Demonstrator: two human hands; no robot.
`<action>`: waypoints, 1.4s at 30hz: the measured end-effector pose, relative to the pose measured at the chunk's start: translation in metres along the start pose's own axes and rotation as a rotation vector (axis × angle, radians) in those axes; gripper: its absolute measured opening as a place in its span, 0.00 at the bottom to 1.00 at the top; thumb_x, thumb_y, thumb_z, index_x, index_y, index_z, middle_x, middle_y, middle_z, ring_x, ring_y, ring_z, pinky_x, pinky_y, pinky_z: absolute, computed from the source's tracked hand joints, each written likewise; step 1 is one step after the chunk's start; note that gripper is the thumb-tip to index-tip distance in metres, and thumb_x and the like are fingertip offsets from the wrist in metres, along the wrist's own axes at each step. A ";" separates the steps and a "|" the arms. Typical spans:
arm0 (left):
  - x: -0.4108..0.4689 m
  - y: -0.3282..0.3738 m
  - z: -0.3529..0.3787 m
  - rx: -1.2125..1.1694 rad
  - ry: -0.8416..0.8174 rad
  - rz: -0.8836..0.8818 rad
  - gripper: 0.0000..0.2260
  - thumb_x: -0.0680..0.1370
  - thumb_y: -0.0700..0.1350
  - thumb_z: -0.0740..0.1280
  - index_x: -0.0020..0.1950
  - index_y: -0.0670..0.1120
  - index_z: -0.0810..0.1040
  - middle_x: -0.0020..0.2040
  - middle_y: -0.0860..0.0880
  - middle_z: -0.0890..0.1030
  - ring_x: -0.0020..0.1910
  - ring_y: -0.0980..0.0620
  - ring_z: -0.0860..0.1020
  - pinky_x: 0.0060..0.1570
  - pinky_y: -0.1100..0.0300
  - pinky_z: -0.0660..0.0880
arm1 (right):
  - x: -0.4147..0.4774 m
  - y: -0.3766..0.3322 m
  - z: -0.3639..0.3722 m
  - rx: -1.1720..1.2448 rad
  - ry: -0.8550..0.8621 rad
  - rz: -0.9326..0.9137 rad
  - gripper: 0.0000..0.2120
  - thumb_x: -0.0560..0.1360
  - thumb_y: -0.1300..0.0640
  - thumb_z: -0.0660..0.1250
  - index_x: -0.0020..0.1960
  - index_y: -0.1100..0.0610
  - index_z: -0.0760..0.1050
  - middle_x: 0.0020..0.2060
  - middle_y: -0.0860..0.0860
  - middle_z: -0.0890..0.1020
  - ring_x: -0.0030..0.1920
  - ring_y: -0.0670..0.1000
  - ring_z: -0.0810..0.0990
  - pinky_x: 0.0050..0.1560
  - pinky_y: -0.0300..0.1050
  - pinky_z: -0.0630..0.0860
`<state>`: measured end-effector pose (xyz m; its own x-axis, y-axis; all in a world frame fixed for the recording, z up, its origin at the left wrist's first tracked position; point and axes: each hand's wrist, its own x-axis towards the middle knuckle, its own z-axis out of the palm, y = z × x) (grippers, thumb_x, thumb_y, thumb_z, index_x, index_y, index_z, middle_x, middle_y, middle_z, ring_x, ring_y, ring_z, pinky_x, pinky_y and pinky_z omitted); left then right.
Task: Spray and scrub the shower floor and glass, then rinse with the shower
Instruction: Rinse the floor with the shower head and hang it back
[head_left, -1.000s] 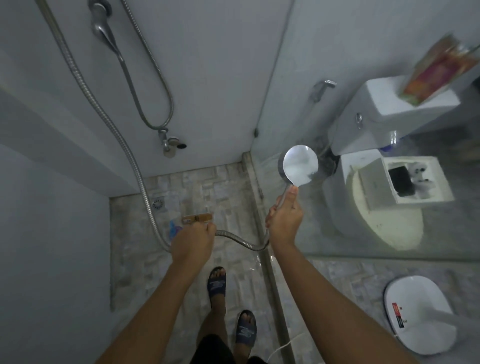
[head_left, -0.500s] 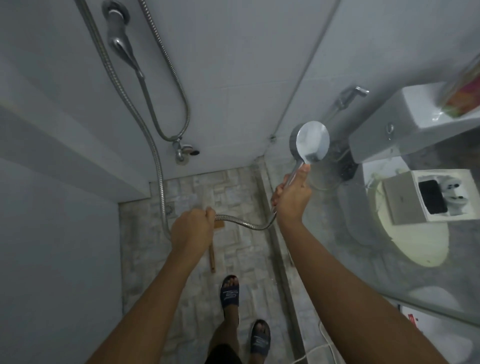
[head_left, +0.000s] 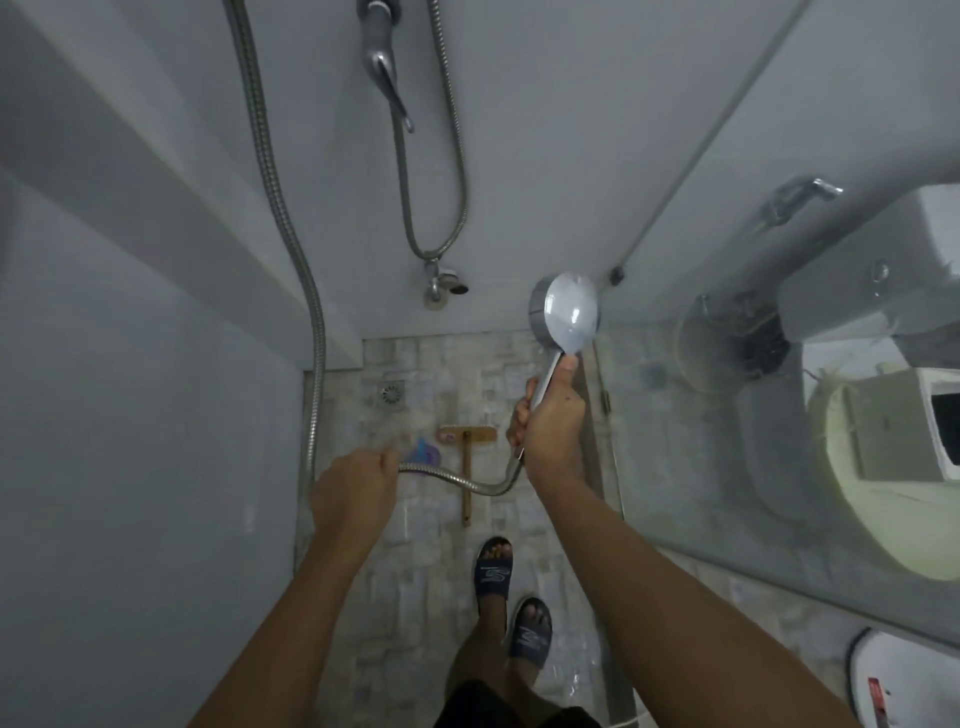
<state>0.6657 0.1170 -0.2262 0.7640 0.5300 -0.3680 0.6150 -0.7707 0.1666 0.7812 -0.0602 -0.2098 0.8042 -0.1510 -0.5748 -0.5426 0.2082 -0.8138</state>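
Nearest you, your left hand (head_left: 358, 486) is curling round the hose (head_left: 467, 486), which is looping rightward to your right hand (head_left: 553, 423), just beyond. Those fingers (head_left: 521, 410) are gripping the handle of the shower head (head_left: 569, 312), thumb on the stem, long axis running up and away from them. The glass (head_left: 675, 467) is standing just right of your knuckles; the spray face is hiding from view.

L hand (head_left: 356, 493): hose (head_left: 457, 480); R hand (head_left: 550, 431): showerhead (head_left: 569, 312)

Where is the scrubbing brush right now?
In the head view, the scrubbing brush lies on the shower floor, mid-frame, near the drain and beside a purple object.
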 end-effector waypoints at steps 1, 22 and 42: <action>-0.006 -0.006 -0.001 -0.001 -0.003 -0.028 0.25 0.83 0.54 0.55 0.43 0.40 0.85 0.41 0.40 0.84 0.41 0.41 0.82 0.39 0.55 0.75 | -0.006 0.004 0.004 -0.012 -0.029 0.005 0.32 0.74 0.27 0.54 0.35 0.56 0.71 0.24 0.54 0.67 0.22 0.51 0.66 0.25 0.40 0.64; -0.140 -0.081 -0.013 -0.016 0.130 -0.163 0.23 0.83 0.53 0.58 0.40 0.40 0.85 0.40 0.39 0.85 0.39 0.41 0.82 0.39 0.55 0.74 | -0.128 0.045 -0.003 -0.080 -0.308 0.191 0.35 0.76 0.27 0.53 0.29 0.56 0.67 0.22 0.53 0.64 0.18 0.50 0.62 0.22 0.37 0.59; -0.126 0.033 -0.112 -0.107 0.273 0.051 0.22 0.84 0.52 0.55 0.52 0.41 0.84 0.49 0.37 0.84 0.50 0.37 0.82 0.49 0.51 0.76 | -0.138 -0.094 -0.037 0.056 0.015 -0.204 0.33 0.76 0.27 0.55 0.34 0.56 0.67 0.22 0.53 0.66 0.21 0.51 0.64 0.23 0.41 0.64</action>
<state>0.6114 0.0645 -0.0720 0.8099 0.5780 -0.0994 0.5803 -0.7651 0.2791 0.7126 -0.0944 -0.0574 0.8920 -0.2099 -0.4004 -0.3546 0.2247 -0.9076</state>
